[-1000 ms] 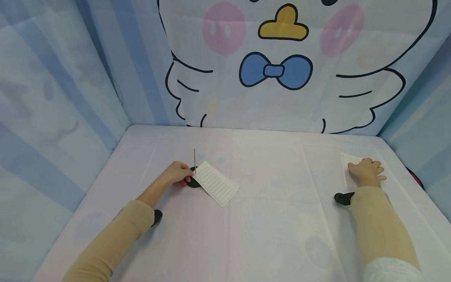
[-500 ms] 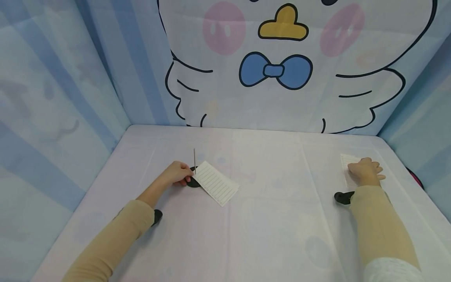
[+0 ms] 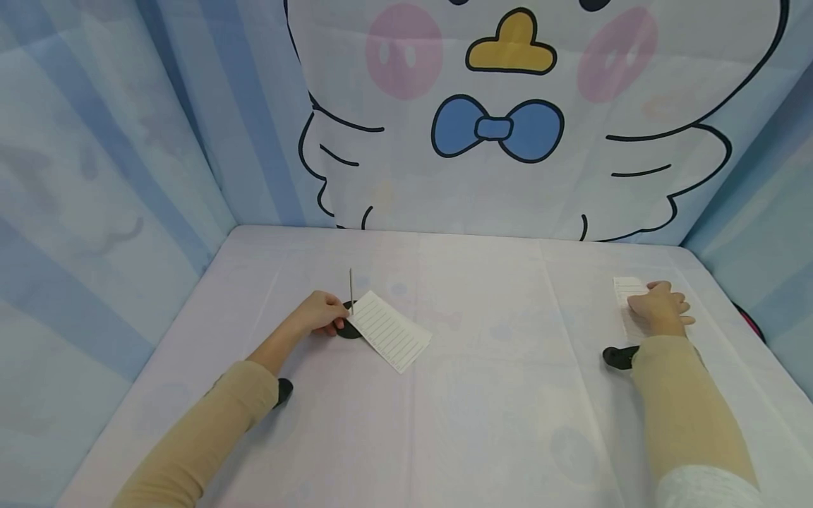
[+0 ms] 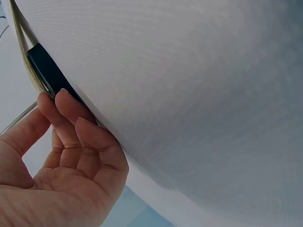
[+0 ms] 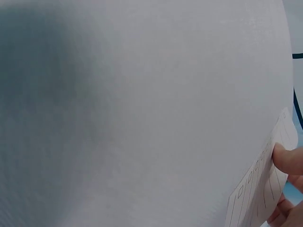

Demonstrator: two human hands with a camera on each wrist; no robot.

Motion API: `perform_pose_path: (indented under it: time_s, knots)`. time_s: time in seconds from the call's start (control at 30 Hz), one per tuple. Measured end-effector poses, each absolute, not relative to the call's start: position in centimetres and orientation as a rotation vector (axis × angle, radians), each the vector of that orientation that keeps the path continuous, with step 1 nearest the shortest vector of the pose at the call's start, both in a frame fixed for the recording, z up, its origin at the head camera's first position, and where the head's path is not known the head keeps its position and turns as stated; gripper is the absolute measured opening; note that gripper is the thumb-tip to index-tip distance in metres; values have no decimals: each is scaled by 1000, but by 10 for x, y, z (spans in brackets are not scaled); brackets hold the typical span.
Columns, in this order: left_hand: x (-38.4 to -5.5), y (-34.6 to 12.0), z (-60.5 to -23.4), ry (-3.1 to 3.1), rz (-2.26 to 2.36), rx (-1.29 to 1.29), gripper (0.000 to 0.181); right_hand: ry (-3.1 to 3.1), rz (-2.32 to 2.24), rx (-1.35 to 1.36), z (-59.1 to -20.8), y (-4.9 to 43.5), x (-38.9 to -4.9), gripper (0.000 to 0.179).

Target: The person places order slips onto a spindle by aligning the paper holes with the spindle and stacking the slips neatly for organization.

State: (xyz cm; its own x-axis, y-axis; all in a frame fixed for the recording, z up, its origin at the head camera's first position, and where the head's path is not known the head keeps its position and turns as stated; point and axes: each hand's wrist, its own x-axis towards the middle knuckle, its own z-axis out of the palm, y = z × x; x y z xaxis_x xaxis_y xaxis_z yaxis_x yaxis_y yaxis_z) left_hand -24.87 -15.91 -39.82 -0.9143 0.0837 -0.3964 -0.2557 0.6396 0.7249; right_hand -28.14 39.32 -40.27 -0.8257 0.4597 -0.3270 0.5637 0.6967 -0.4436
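Note:
At centre-left stands a bill spike, its thin upright metal rod rising from a round black base. Lined paper sheets slant down to the right from beside the rod, partly over the base. My left hand pinches their near corner between thumb and index finger; in the left wrist view the other fingers curl beside the base. Far to the right, my right hand pinches another lined sheet. The right wrist view shows that sheet bent upward, thumb on its printed face.
A pale cloth covers the table. Behind it hangs a curtain with a cartoon figure, and a striped blue curtain closes the left side. Black wrist-worn pieces stick out by the sleeves.
The right-hand sheet has shifted slightly, its printed lines now plainer, and the right fingers have moved a little on it. The left hand and its papers stay as they were.

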Motion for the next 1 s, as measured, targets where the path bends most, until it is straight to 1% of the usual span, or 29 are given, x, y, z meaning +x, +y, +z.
perform_pose_path:
  time_s: [0.2, 0.37, 0.87, 1.0]
  knots:
    - [-251, -160, -402, 2460, 1180, -154, 14, 2766, -765, 792, -406, 394, -280, 66]
    - [-255, -164, -408, 2461, 1174, -116, 14, 2873, -693, 712, -410, 395, -279, 69]
    - [-250, -158, -400, 2465, 1167, -153, 14, 2983, -460, 497, -410, 394, -276, 61]
    - [-249, -158, -400, 2468, 1171, -149, 14, 2981, -447, 471, -409, 395, -276, 53]
